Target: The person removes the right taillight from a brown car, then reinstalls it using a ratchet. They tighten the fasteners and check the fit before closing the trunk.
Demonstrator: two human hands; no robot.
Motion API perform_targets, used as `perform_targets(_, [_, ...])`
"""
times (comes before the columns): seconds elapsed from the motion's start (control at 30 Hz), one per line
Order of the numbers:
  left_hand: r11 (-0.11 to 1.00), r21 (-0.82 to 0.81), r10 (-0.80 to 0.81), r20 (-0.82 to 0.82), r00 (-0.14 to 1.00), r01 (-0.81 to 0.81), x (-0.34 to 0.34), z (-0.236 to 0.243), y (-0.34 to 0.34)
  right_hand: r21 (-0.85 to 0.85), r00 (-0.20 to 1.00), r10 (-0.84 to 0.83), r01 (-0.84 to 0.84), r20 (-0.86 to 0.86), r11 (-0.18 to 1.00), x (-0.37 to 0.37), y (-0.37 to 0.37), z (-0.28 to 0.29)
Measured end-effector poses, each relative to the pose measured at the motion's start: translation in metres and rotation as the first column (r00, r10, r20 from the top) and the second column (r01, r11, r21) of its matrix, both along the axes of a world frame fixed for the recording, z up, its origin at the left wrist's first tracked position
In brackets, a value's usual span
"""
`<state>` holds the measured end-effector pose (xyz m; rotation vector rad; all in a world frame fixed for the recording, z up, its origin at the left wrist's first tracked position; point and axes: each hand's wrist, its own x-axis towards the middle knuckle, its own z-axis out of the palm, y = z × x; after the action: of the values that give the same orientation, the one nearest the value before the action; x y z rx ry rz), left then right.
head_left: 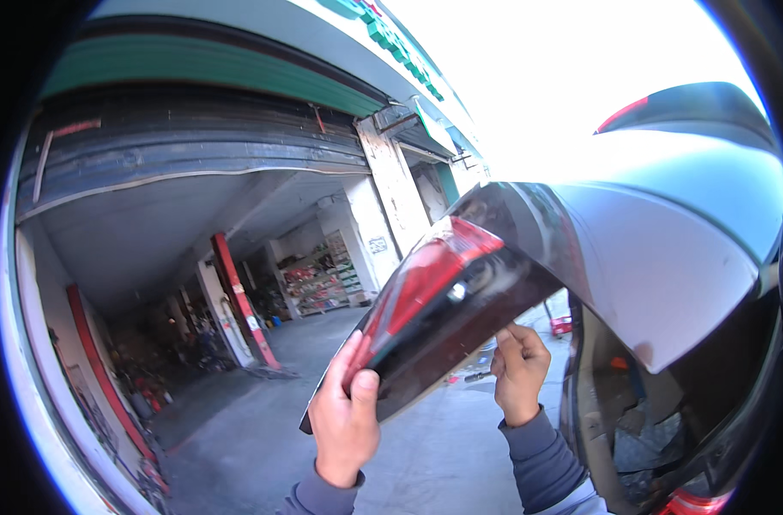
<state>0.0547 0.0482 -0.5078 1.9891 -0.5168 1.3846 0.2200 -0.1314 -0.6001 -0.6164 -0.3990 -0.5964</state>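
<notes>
A tail light [421, 279] with a red lens and a glossy dark panel slants across the middle, its lower end to the left. My left hand [347, 421] grips that lower end, with the thumb on the dark face and the fingers along the red edge. Just under the panel's lower right edge is my right hand [520, 369], its fingers curled and pinched together; what they hold, if anything, is hidden. The upper end of the tail light meets a raised pale car panel [666, 257]; whether they are joined I cannot tell.
The car's open cargo space [657, 429] lies at the right, with another red light [696, 502] low down. To the left, a garage with a partly raised roller shutter [194, 154] holds a red post [244, 300] and stocked shelves [323, 279]. Tools [477, 376] lie on the concrete floor.
</notes>
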Motion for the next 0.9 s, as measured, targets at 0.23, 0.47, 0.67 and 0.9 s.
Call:
perform_targets(0.23, [1.000,0.008,-0.019,-0.057,0.998,0.019,-0.011,-0.076,-0.011,0.100,0.987,-0.009,-0.007,0.158,0.995,-0.008,-0.022,-0.071])
perform_targets(0.47, [0.994,0.051,-0.089,-0.088,0.992,0.094,-0.013,-0.118,-0.015,-0.272,0.998,0.055,-0.045,0.029,0.961,-0.011,-0.071,-0.123])
perform_targets(0.67, [0.996,0.031,-0.083,-0.087,0.993,0.086,-0.009,-0.114,-0.013,-0.158,0.907,0.421,-0.418,-0.018,0.895,0.004,-0.088,-0.137])
perform_targets(0.9, [0.994,0.030,-0.100,-0.057,0.993,0.102,-0.006,-0.108,-0.006,-0.124,0.831,0.554,-0.556,-0.056,0.822,0.014,-0.089,-0.134])
